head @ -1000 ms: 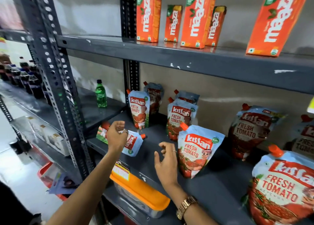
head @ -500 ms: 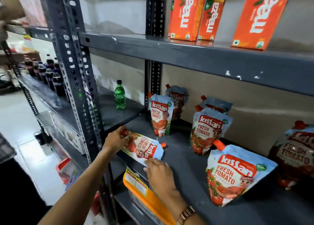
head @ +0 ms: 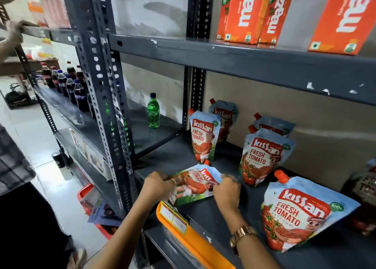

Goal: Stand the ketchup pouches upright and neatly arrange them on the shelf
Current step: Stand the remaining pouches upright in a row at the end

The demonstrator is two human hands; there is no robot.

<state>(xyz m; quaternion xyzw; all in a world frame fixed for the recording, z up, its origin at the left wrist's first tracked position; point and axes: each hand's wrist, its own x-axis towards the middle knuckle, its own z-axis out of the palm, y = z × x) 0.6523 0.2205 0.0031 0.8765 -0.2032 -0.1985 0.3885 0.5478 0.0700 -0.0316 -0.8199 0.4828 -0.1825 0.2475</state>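
- Flat pouch [head: 196,184]: soft, filled, probably floppy and slick.
- Left hand [head: 159,184], right hand [head: 226,190]: pinching opposite edges.
- Best gripped at side seams, base down on shelf [head: 213,218].

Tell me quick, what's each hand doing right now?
Left hand: closed on the lying ketchup pouch, at its bottom end.
Right hand: gripping the same pouch's top edge.
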